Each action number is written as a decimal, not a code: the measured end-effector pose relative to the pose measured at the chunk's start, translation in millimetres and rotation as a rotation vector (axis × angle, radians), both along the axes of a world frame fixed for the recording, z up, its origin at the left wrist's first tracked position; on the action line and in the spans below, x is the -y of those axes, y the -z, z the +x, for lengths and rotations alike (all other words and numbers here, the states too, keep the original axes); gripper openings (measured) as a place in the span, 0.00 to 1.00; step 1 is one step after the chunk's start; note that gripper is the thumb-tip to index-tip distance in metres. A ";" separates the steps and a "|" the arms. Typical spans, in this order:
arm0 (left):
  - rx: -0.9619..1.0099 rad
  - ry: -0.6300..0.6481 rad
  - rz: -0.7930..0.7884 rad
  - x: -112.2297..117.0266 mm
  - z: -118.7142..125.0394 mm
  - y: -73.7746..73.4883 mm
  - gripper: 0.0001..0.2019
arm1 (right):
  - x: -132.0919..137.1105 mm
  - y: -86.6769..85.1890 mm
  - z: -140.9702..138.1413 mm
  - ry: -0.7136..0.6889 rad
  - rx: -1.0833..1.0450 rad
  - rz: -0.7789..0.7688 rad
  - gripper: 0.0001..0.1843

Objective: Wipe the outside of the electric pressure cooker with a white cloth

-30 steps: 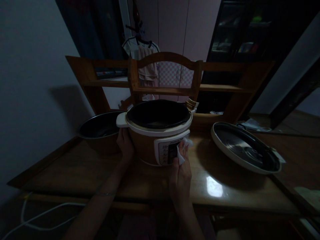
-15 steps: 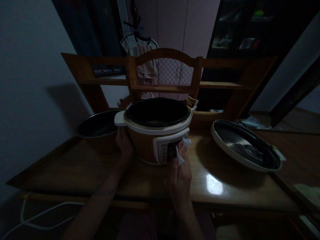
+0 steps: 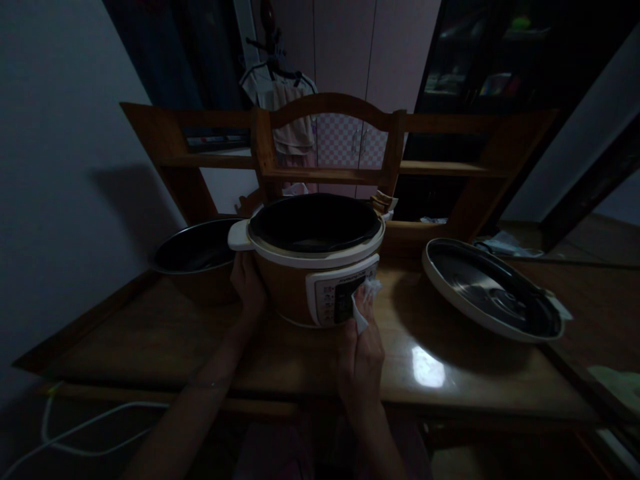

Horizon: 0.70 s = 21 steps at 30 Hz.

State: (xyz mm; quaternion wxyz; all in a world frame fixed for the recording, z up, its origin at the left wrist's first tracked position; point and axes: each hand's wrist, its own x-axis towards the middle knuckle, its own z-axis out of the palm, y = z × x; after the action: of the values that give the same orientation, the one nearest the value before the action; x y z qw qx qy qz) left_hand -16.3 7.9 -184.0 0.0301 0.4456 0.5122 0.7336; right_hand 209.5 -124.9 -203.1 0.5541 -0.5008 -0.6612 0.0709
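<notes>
An electric pressure cooker [image 3: 290, 293], brownish with a white rim and handle, stands lidless on the wooden desk. Its dark inside is open to view. My left hand [image 3: 249, 285] grips the cooker's left side just below the white handle, fingertips partly hidden under it. With fingers closed on a crumpled white tissue [image 3: 359, 315], my right hand [image 3: 364, 347] presses it against the right part of the control panel [image 3: 327, 301]. To the left sits a dark inner pot [image 3: 195, 250], partly behind my left hand. The cooker's lid [image 3: 480, 293] lies underside up at the right.
A wooden rack [image 3: 325, 176] rises along the desk's back edge. White cable [image 3: 100, 427] hangs below the front left edge. A wall [image 3: 65, 200] borders the desk on the left. Clothes [image 3: 290, 127] hang on a stand behind the rack.
The camera view has shifted very slightly. My left hand stays at the cooker's side, and my right hand with the tissue remains on the panel, almost unmoved.
</notes>
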 end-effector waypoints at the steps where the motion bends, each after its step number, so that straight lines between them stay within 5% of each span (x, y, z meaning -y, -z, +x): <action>1: 0.002 -0.002 0.000 0.3 0.5 -0.5 0.20 | 0.4 0.6 0.1 0.004 0.001 0.000 0.32; 21: -0.001 -0.007 0.003 -0.8 -0.2 0.5 0.20 | 6.6 14.2 1.6 -0.042 -0.068 -0.067 0.30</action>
State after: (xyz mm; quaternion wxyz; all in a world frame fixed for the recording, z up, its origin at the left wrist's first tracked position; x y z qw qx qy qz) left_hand -16.4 8.7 -184.4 0.0266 0.4444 0.5126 0.7343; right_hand 211.1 -131.5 -217.3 0.5576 -0.5024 -0.6496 0.1216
